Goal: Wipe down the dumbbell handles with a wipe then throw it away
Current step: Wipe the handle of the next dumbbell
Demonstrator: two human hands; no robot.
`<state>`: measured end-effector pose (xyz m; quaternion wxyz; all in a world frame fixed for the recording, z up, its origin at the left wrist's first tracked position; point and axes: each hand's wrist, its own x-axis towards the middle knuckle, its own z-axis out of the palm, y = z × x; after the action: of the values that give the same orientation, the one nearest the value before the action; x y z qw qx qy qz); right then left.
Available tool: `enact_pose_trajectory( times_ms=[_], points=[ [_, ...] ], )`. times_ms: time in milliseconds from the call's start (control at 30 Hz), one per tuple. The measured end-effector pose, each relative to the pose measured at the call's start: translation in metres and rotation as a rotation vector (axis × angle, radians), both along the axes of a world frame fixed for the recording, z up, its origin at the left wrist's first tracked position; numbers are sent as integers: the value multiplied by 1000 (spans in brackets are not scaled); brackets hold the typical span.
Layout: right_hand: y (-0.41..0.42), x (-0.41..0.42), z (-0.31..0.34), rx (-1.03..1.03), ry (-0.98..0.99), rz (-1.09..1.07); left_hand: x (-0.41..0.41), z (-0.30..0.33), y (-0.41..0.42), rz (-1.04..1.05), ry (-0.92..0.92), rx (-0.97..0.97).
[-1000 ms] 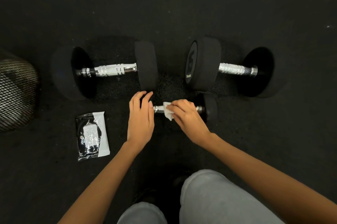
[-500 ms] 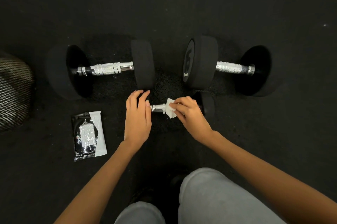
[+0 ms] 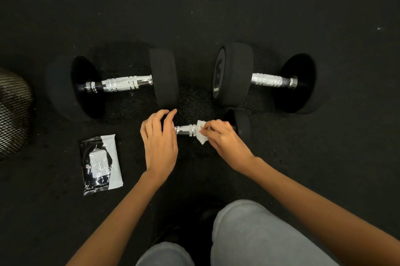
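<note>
A small black dumbbell lies on the dark floor in front of me, its chrome handle (image 3: 185, 130) showing between my hands. My right hand (image 3: 225, 142) pinches a white wipe (image 3: 201, 133) wrapped over the right part of that handle. My left hand (image 3: 159, 143) covers the small dumbbell's left head, fingers draped over it. The right head (image 3: 242, 123) shows beyond my right hand. Two larger black dumbbells lie farther back, one at the left with its handle (image 3: 121, 84) and one at the right with its handle (image 3: 271, 80).
A black and white wipes packet (image 3: 100, 164) lies flat on the floor left of my left hand. A black mesh bin (image 3: 13, 114) sits at the left edge. My grey-trousered knees (image 3: 249, 235) are at the bottom. A pale wall base runs along the top.
My right hand has slid the wipe rightward along the small dumbbell's handle, baring more chrome. My left hand has stayed on the left head.
</note>
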<state>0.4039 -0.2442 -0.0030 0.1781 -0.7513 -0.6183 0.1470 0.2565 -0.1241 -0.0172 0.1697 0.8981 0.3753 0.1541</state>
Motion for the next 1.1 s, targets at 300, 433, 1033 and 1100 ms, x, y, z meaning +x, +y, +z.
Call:
enact_pose_trajectory(
  times_ms=[300,433,1033,1100],
  points=[
    [1,2,26,-101,508,-373,22,11,-15,-542,-33,-479],
    [1,16,45,-257,832,-613,20,14,-7,-523,-56,-721],
    [-27,25,-11,103,80,-672,57,-5,-34,-61,-125,-294],
    [-25,24,-17,139,129,-695,59,-3,-37,-143,-109,-204]
  ],
)
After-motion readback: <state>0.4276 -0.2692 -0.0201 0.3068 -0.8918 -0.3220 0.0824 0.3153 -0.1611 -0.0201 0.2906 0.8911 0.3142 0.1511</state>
